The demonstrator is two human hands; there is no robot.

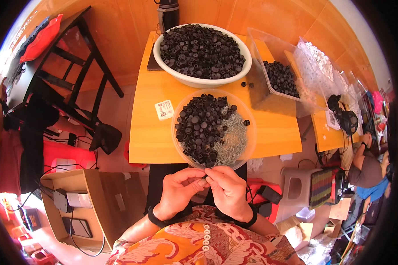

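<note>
My left hand (177, 191) and my right hand (227, 193) meet just off the table's near edge, fingertips pinched together. Between them a small black plastic part (205, 176) shows, mostly hidden by the fingers. Right beyond my hands stands a round clear tray (176, 142) at the table's edge. Its left side holds a heap of black plastic caps (199, 126); thin silver screws (232, 140) fill the right side. Behind it a big white basin (199, 82) is piled with similar black caps (203, 51).
On the right, a clear plastic bin (269, 99) holds more black caps. A white label card (164, 110) lies on the yellow table (152, 143). A cardboard box (93, 194) stands at lower left, a grey stool (295, 187) at right. Other people sit at both sides.
</note>
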